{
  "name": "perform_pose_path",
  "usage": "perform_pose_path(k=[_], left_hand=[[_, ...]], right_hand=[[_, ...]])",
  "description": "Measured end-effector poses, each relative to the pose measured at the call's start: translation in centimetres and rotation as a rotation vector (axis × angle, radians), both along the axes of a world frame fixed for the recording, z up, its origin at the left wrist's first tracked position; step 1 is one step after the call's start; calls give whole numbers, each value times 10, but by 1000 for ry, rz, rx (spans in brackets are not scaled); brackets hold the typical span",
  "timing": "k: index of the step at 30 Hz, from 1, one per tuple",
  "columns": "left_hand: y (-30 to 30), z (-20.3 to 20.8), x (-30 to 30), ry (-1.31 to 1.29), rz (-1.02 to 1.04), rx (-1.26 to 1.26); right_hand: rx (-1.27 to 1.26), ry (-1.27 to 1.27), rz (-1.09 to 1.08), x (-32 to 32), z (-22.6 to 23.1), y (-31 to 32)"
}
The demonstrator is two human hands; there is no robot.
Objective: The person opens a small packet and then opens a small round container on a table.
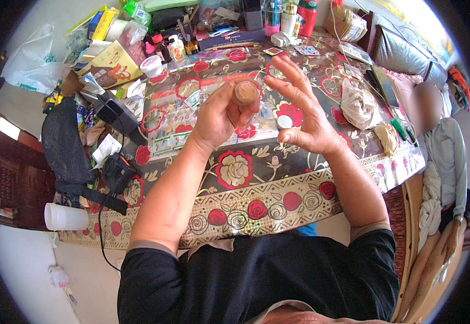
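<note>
Left hand: raised over the table, with forearm angled up and inward from the lower edge and wrist near-straight. Fingers curled closed around a small, round, brown object, with its circular end turned upward at the fingertips. Right hand: raised opposite, level with the left, with forearm angled inward from the lower right. Palm turned toward the left hand; fingers spread open, extended forward and to the left, with thumb well apart below and pointing left. Just above the right thumb tip: a small, white, round cap; cannot tell from this angle whether touching the thumb or lying on the surface beyond. Beneath both sets of fingers: a dark tablecloth with red and cream flowers. Below and left of the left fingers: flat green-and-white sachets. Beyond the left fingers, toward the far left: a squat white tub. Beyond the right fingertips: a flat, pale blister pack. To the right of the right fingers: a crumpled, off-white bag.
</note>
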State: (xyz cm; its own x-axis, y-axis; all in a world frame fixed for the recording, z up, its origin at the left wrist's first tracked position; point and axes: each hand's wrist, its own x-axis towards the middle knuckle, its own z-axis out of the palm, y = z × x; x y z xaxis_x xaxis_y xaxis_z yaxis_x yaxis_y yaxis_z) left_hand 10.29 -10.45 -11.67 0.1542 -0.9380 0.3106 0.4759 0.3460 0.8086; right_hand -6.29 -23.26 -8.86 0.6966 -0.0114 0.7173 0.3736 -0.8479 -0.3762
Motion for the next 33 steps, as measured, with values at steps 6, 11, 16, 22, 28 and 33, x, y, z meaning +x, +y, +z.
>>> perform_pose_path(k=[6,11,16,22,28,33], left_hand=[[-1,6,-6,16,142,-93],[-1,7,-8,23,122,-106],[-2,4,-5,-14,79,-121],[-2,2,-4,-26,52,-133],[-2,1,-4,-10,62,-131],[-3,2,-4,-27,72,-106]], right_hand=[[200,86,65,3,-10,10],[293,117,88,3,-9,10],[312,128,78,3,-9,10],[349,146,91,3,-9,10],[372,151,121,3,-8,11],[241,114,84,5,-12,7]])
